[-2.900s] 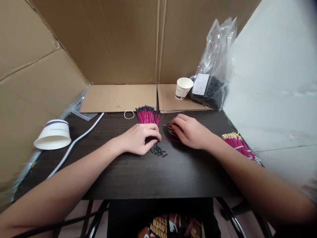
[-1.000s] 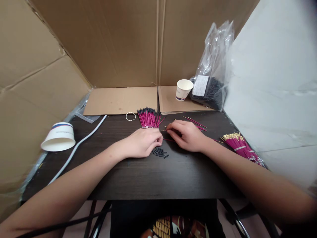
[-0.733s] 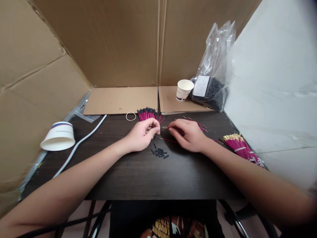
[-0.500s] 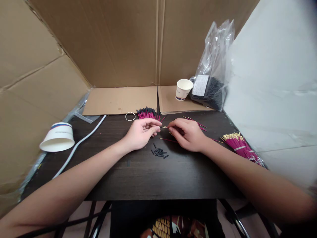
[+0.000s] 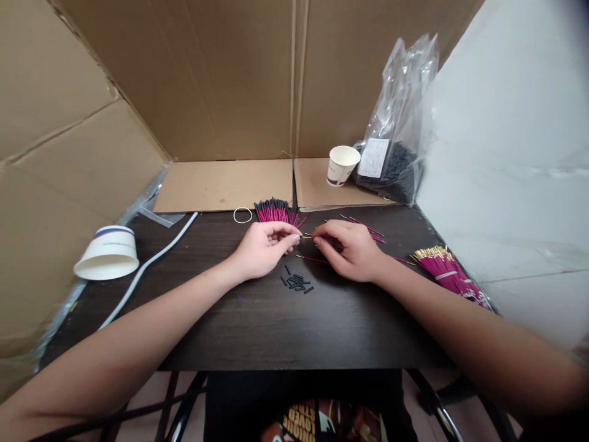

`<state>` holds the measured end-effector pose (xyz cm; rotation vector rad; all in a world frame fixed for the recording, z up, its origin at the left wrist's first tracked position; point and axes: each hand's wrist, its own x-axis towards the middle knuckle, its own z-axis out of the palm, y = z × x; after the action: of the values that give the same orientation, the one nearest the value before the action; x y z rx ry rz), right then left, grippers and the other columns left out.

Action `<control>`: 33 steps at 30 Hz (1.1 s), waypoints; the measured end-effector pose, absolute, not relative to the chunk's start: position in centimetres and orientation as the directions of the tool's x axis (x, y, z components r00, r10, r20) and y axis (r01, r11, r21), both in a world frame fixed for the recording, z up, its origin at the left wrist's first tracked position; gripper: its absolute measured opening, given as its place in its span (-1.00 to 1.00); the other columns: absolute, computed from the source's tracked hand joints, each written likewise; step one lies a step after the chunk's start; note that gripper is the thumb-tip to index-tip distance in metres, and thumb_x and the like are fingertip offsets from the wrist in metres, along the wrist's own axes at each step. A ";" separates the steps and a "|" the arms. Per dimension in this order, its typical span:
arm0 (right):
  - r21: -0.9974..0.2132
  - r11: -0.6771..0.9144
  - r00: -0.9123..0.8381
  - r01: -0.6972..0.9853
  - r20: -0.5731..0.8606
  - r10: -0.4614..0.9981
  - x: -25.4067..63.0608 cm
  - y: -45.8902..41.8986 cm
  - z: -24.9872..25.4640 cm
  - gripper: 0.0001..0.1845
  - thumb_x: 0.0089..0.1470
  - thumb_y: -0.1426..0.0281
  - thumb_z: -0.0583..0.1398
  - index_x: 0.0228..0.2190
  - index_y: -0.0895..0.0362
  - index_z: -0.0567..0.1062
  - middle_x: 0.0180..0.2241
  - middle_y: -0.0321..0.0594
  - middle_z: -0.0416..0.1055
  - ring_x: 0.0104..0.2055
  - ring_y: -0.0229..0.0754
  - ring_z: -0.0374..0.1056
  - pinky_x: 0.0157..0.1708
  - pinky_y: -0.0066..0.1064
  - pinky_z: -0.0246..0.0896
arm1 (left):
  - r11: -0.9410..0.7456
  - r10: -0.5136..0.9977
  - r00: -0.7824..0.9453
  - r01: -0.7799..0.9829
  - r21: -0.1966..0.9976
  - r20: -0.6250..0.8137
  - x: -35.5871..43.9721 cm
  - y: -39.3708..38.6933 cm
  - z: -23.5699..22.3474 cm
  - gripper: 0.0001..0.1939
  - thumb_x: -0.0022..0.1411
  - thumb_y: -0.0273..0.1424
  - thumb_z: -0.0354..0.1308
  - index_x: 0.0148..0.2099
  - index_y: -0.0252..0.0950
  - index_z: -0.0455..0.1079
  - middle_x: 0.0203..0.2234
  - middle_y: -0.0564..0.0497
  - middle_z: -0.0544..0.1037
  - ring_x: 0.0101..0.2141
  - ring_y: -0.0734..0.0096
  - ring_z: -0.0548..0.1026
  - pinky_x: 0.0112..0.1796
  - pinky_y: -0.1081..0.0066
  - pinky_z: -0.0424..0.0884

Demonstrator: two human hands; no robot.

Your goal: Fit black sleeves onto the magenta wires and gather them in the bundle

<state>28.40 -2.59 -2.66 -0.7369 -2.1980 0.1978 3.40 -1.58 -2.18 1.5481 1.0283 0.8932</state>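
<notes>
Near the left edge of the dark brown worktop point(image 5: 368, 331) was a white paper cup with a blue band point(image 5: 105, 253), and beside it a smooth white cable point(image 5: 153, 263) slanted from the back edge towards the front left corner. The left hand point(image 5: 267, 250) reached in rightwards, its thumb and forefinger pressed together; whether they pinched anything was too small to tell. Beyond it, towards the back edge, lay a fanned bundle of magenta wires with black ends point(image 5: 276, 211); nearer the front edge lay a loose heap of short black tubes point(image 5: 297, 282). In the narrow gap between the hands showed a thin magenta wire with a gold metal tip point(image 5: 306, 237), its long axis left to right, roughly parallel to the front edge, the tip aimed at the left fingertips. The right hand point(image 5: 346, 248), back uppermost and fingers curled, was nearer and appeared to pinch it. By the right edge lay a thick bundle of gold-tipped magenta wires point(image 5: 448, 275).
</notes>
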 end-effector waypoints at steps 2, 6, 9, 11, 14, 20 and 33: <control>-0.370 0.817 -0.516 0.443 0.640 0.570 28.4 -2.6 -2.7 -0.83 0.48 0.42 0.15 -0.15 0.22 0.53 -0.27 -0.19 0.53 -0.27 -0.36 0.39 -0.22 -0.48 0.26 | -0.108 0.931 0.363 0.173 0.979 0.039 3.4 -1.6 -2.2 -0.74 0.33 -0.30 0.38 -0.04 -0.39 0.64 -0.33 -0.08 0.67 -0.37 0.50 0.57 -0.18 0.37 0.62; -0.360 0.824 -0.511 0.438 0.654 0.558 28.4 -2.6 -2.7 -0.84 0.47 0.44 0.15 -0.15 0.22 0.53 -0.27 -0.21 0.53 -0.27 -0.37 0.38 -0.22 -0.49 0.26 | -0.122 0.928 0.370 0.180 0.976 0.048 3.3 -1.6 -2.1 -0.74 0.34 -0.30 0.38 -0.04 -0.39 0.64 -0.33 -0.08 0.67 -0.37 0.50 0.57 -0.18 0.36 0.63; -0.363 0.822 -0.523 0.439 0.641 0.562 28.5 -2.7 -2.7 -0.82 0.48 0.43 0.14 -0.16 0.22 0.54 -0.27 -0.19 0.52 -0.27 -0.36 0.39 -0.22 -0.47 0.27 | -0.132 0.923 0.380 0.175 0.976 0.057 3.3 -1.6 -2.2 -0.75 0.34 -0.29 0.38 -0.05 -0.38 0.64 -0.32 -0.08 0.68 -0.36 0.49 0.57 -0.18 0.36 0.64; -0.370 0.816 -0.528 0.443 0.628 0.571 28.5 -2.7 -2.6 -0.81 0.48 0.43 0.14 -0.16 0.22 0.54 -0.28 -0.17 0.52 -0.27 -0.35 0.38 -0.23 -0.47 0.26 | -0.144 0.920 0.387 0.179 0.973 0.065 3.3 -1.6 -2.2 -0.75 0.34 -0.29 0.38 -0.05 -0.38 0.64 -0.31 -0.08 0.69 -0.36 0.49 0.58 -0.18 0.36 0.64; -0.368 0.810 -0.535 0.457 0.614 0.581 28.6 -2.6 -2.5 -0.81 0.47 0.42 0.14 -0.16 0.22 0.55 -0.29 -0.17 0.51 -0.28 -0.35 0.37 -0.25 -0.46 0.25 | -0.167 0.912 0.403 0.201 0.965 0.073 3.2 -1.7 -2.2 -0.74 0.34 -0.28 0.39 -0.05 -0.38 0.65 -0.31 -0.08 0.69 -0.35 0.48 0.57 -0.19 0.37 0.62; -0.353 0.813 -0.556 0.462 0.600 0.576 28.8 -2.6 -2.5 -0.82 0.45 0.42 0.16 -0.16 0.21 0.56 -0.33 -0.20 0.46 -0.32 -0.37 0.32 -0.29 -0.46 0.20 | -0.200 0.906 0.413 0.225 0.953 0.092 3.3 -1.9 -2.1 -0.74 0.33 -0.29 0.39 -0.06 -0.37 0.67 -0.27 -0.09 0.72 -0.32 0.47 0.58 -0.17 0.36 0.59; -0.312 0.820 -0.617 0.479 0.545 0.568 28.6 -2.9 -2.8 -0.79 0.47 0.39 0.15 -0.12 0.22 0.57 -0.24 -0.13 0.51 -0.23 -0.31 0.39 -0.20 -0.43 0.25 | -0.203 0.899 0.427 0.220 0.954 0.093 3.5 -2.2 -2.1 -0.74 0.32 -0.28 0.40 -0.06 -0.36 0.70 -0.27 -0.10 0.74 -0.33 0.44 0.60 -0.20 0.36 0.60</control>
<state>28.57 -2.94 -2.83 -0.7651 -2.3504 0.1777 3.49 -2.16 -2.10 1.6847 0.9850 0.8532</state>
